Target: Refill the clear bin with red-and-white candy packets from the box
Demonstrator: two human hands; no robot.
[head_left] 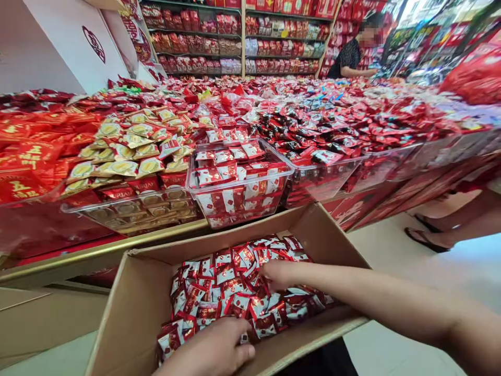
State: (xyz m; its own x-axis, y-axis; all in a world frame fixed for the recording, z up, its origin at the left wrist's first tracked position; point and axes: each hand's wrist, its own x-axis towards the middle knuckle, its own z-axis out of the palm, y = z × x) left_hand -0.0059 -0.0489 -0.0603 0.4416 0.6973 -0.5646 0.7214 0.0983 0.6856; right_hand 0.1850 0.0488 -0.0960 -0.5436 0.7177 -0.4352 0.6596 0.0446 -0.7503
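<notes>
At seven o'clock in the box, the left hand (217, 343) is laid over the packets (235, 287); its thumb and forefinger are parted, a packet being seen in the gap, but whether it is gripped cannot be told. At two o'clock, the right hand (276, 275) is curled into the pile; its fingertips are hidden, so no pinch can be confirmed. The red-and-white packets are heaped loose across the floor of the box (133, 313), whose walls are left partly bare. Each is judged light, slick and soft-skinned, possibly crushable inside; a hold is best taken across the flat faces or at a crimped end, without squeezing. At twelve o'clock, a clear tub (242, 201) is filled with similar packets; gold ones (125, 151) are piled at half past ten. Beyond, stocked shelves (243, 47) are seen at twelve, a person (344, 65) at one.
</notes>
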